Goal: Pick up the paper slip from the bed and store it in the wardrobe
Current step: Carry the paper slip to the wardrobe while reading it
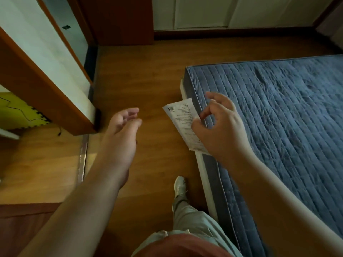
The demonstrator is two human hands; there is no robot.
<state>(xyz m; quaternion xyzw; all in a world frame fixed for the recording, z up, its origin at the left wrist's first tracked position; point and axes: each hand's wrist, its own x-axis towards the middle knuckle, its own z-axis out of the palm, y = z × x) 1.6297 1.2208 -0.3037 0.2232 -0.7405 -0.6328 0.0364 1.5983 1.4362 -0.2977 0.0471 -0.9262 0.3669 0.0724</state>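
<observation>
A white printed paper slip (182,116) is pinched between the thumb and forefinger of my right hand (220,127), held in the air over the left edge of the bed (278,112), which has a blue quilted cover. My left hand (122,130) hangs open over the wooden floor, palm turned inward, holding nothing. White panelled wardrobe doors (202,12) stand shut along the far wall behind the bed.
An open white door with a brown frame (46,75) juts in at the left. Wooden floor (141,75) runs between it and the bed. A yellow foam mat (16,112) lies beyond the doorway. My leg and white shoe (179,186) stand beside the bed frame.
</observation>
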